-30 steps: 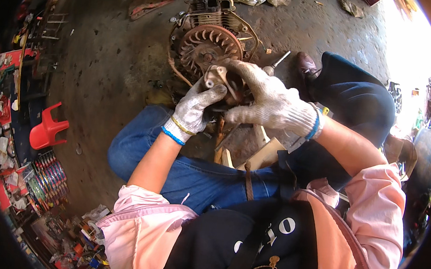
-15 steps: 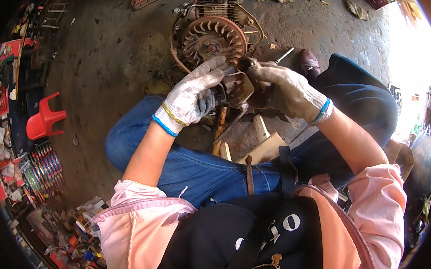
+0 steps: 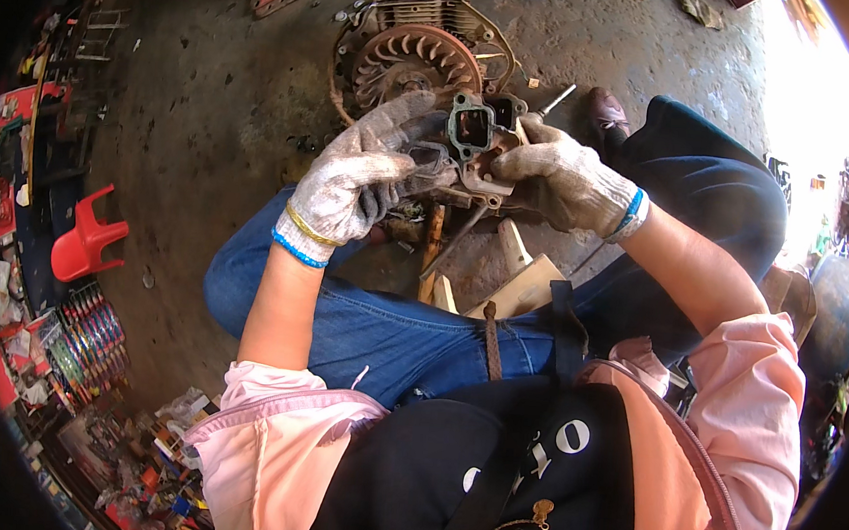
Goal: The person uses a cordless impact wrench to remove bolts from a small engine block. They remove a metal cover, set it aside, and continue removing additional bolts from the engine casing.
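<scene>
Well left of the grip, a red plastic chair (image 3: 90, 237) is standing, with concrete floor (image 3: 194, 111) extending from it toward the hands and leaving lateral room. The gloved left hand (image 3: 347, 181) is grasping a dark grey part (image 3: 429, 167). Just beyond the grip, a finned flywheel (image 3: 414, 59) is limiting forward reach. Between the hands, a cast metal housing (image 3: 480, 170) is now presenting its rectangular ports, differing from its angle half a second ago; in this report's judgement, that is exposing its port faces for checking. Whether it is touching the grey part is remaining unclear. Below the grip, wood pieces (image 3: 519, 291) are lying. The gloved right hand (image 3: 570, 182) is pinching the housing's right edge; right of it, a bent leg (image 3: 715, 187) is bounding outward movement.
</scene>
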Demonstrator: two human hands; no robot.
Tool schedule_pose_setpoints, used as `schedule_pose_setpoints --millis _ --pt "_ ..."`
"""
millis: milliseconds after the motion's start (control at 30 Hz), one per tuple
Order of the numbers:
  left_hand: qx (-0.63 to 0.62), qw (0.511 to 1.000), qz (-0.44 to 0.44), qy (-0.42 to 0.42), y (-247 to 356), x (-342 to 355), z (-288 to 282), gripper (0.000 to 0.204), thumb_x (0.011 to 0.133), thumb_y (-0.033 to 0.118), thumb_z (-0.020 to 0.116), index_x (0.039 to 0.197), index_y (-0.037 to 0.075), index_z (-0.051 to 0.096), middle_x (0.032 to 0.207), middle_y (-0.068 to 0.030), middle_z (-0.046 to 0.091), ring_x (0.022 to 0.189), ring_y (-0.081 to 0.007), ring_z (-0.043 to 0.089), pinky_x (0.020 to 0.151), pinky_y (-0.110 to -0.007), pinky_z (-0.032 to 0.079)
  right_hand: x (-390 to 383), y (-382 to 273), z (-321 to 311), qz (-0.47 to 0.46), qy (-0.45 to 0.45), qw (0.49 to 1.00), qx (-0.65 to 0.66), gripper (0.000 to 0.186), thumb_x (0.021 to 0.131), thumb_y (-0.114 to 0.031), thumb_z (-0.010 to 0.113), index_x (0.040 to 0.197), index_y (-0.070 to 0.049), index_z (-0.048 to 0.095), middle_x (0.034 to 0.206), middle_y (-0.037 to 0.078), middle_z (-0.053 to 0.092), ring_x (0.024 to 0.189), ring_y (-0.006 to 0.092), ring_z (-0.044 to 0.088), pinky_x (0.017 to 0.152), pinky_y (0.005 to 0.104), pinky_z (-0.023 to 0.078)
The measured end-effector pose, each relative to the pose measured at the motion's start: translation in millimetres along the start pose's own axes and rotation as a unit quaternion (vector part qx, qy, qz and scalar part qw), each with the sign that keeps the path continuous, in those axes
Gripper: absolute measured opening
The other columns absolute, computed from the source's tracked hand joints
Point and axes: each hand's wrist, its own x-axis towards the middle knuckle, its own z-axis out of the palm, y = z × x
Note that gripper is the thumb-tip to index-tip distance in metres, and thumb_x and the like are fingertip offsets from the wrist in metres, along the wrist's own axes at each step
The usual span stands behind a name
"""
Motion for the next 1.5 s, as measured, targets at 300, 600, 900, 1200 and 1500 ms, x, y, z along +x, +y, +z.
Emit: schedule_pose_setpoints --millis 300,600,900,1200,1500 --pt "0.132 0.990 -0.022 0.030 0 -1 -1 0.064 0.086 -0.004 0.067 0.146 -0.005 0.045 0.125 -0.0139 0.063 0.104 -0.0179 0.068 0.092 -0.035 0.060 4 -5 -7 -0.043 -0.009 0.999 0.021 0.052 0.088 0.008 0.057 0.138 0.000 0.048 0.125 0.013 0.064 0.114 0.0259 0.067 0.098 0.0425 0.060" --pt "0.071 0.996 -0.056 -0.012 9 -5 7 0.067 0.085 -0.007 0.064 0.148 -0.003 0.041 0.114 -0.0115 0.067 0.098 -0.0176 0.070 0.089 -0.035 0.060 13 -6 -15 -0.126 0.016 0.991 0.041 0.046 0.092 0.008 0.054 0.136 -0.001 0.048 0.129 0.016 0.062 0.114 0.0298 0.068 0.099 0.0453 0.061" --pt "0.396 0.913 -0.086 0.055 -21 2 0 0.067 0.082 0.009 0.070 0.145 -0.002 0.048 0.124 -0.0165 0.065 0.111 -0.0222 0.065 0.097 -0.033 0.052 22 -43 -47 -0.219 0.092 0.970 -0.056 0.018 0.095 -0.007 0.064 0.110 0.003 0.060 0.107 0.014 0.069 0.095 0.0228 0.071 0.081 0.0329 0.060" --pt "0.469 0.873 -0.136 -0.006 -68 14 -15 0.062 0.086 0.005 0.067 0.144 -0.008 0.047 0.138 -0.0188 0.058 0.129 -0.0252 0.055 0.108 -0.035 0.044 -85 -154 -70 -0.464 -0.074 0.851 0.235 0.029 0.092 0.000 0.059 0.120 0.009 0.057 0.112 0.022 0.068 0.106 0.0340 0.067 0.099 0.0509 0.056" --pt "0.497 0.851 -0.170 -0.017 -101 25 -52 0.059 0.087 0.007 0.068 0.141 -0.008 0.050 0.135 -0.0176 0.060 0.121 -0.0240 0.059 0.105 -0.033 0.046 -185 -61 -371 -0.459 0.340 0.809 0.137 0.028 0.091 0.003 0.060 0.119 0.002 0.060 0.107 0.018 0.069 0.100 0.0301 0.068 0.092 0.0436 0.059"
